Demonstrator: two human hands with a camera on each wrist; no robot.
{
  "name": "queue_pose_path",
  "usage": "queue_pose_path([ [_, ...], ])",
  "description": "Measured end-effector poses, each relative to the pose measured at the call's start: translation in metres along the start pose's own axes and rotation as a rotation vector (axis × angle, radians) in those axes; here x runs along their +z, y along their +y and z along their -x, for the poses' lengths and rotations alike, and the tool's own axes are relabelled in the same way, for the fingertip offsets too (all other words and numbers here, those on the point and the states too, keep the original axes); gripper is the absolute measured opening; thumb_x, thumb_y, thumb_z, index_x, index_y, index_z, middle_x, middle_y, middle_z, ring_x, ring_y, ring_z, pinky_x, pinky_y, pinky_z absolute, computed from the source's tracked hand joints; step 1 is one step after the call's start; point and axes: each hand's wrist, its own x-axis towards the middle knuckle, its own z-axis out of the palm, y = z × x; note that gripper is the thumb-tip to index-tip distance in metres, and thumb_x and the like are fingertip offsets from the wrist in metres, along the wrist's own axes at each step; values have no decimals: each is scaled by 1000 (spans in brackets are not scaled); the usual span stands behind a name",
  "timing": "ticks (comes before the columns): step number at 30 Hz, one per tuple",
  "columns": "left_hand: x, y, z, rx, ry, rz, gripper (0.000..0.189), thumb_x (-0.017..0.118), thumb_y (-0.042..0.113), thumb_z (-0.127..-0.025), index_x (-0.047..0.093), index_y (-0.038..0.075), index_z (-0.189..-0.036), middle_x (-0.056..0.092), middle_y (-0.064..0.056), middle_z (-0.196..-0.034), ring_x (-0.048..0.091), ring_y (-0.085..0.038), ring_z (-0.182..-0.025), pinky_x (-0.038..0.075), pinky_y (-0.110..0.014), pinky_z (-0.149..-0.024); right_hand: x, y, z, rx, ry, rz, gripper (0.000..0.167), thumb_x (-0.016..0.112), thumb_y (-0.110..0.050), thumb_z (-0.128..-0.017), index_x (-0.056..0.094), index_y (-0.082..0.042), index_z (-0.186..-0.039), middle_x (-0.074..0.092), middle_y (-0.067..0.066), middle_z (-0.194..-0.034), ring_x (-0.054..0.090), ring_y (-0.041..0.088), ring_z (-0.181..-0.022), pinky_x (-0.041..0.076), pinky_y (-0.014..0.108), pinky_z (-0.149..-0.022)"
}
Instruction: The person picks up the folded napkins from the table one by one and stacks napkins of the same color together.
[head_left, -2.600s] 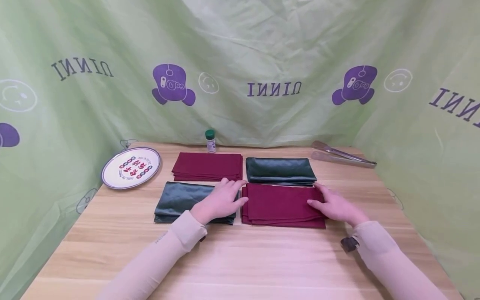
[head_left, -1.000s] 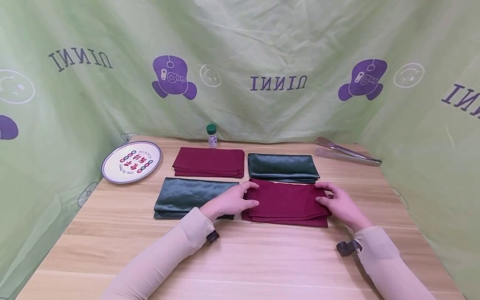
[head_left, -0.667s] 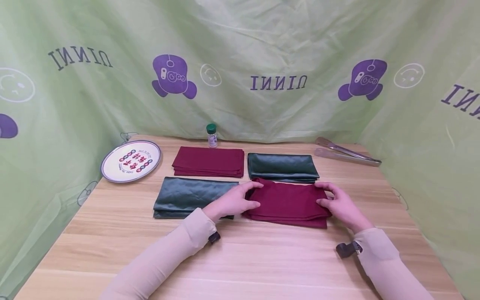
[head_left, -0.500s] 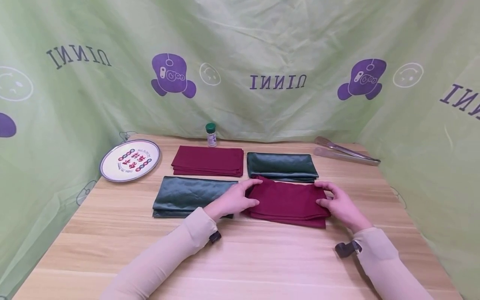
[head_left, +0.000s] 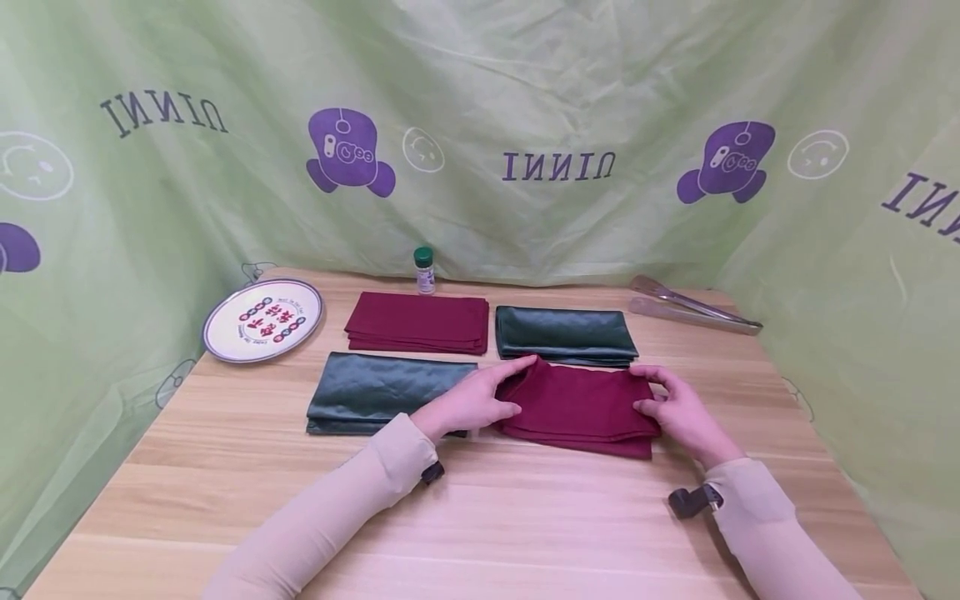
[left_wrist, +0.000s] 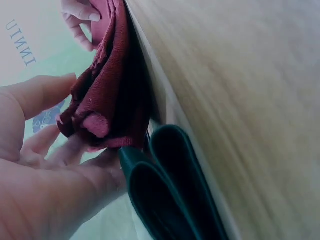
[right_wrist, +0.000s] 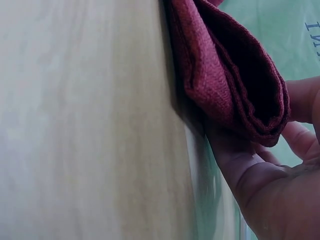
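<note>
A folded dark red cloth (head_left: 581,400) lies front right in a two-by-two layout of folded cloths. At its left end my left hand (head_left: 468,400) grips the layers, and the left corner is bunched and raised. My right hand (head_left: 682,412) holds the right end between thumb and fingers. The left wrist view shows the crumpled red folds (left_wrist: 107,95) at the left fingertips, just above the looped edge of a green cloth (left_wrist: 165,175). In the right wrist view the rolled red edge (right_wrist: 210,85) sits between thumb and fingers.
A shiny green cloth (head_left: 375,387) lies at front left, partly under my left forearm's reach. Behind are another red cloth (head_left: 420,321) and green cloth (head_left: 566,333). A plate (head_left: 262,321), a green-capped shaker (head_left: 424,271) and metal tongs (head_left: 697,308) stand around the wooden table (head_left: 525,533).
My left hand has moved right from above the front green cloth to the red cloth's left end, lifting and bunching its corner. The right hand has stayed near the right end.
</note>
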Motion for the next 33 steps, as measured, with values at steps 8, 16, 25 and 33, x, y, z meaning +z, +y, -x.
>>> queue_pose_path([
  [8, 0, -14, -4, -91, 50, 6, 43, 68, 11, -91, 61, 18, -133, 59, -3, -123, 53, -19, -108, 43, -36, -94, 2, 4, 0, 27, 41, -12, 49, 61, 6, -88, 47, 6, -135, 40, 27, -140, 53, 31, -112, 49, 19, -79],
  [16, -4, -16, -6, -143, 71, -34, 35, 70, 12, -89, 66, 11, -123, 62, -7, -115, 52, -20, -94, 44, -35, -87, 2, 3, -1, 68, 60, -49, 48, 62, 6, -88, 49, 9, -133, 43, 28, -137, 59, 9, -91, 49, 20, -73],
  [25, -9, -12, -5, -110, 108, 3, 35, 70, 11, -88, 66, 12, -123, 57, -4, -112, 53, -16, -84, 46, -31, -76, 2, -7, -1, 78, 89, -32, 47, 63, 2, -89, 50, 6, -135, 43, 24, -136, 60, 6, -82, 48, 20, -70],
  [33, -26, -3, -7, -22, 219, 46, 32, 70, 6, -88, 66, 13, -119, 55, -3, -116, 56, -13, -81, 48, -28, -69, -7, -30, -10, 29, 96, -46, 48, 62, -1, -92, 47, 6, -136, 42, 21, -132, 60, 5, -80, 50, 21, -67],
])
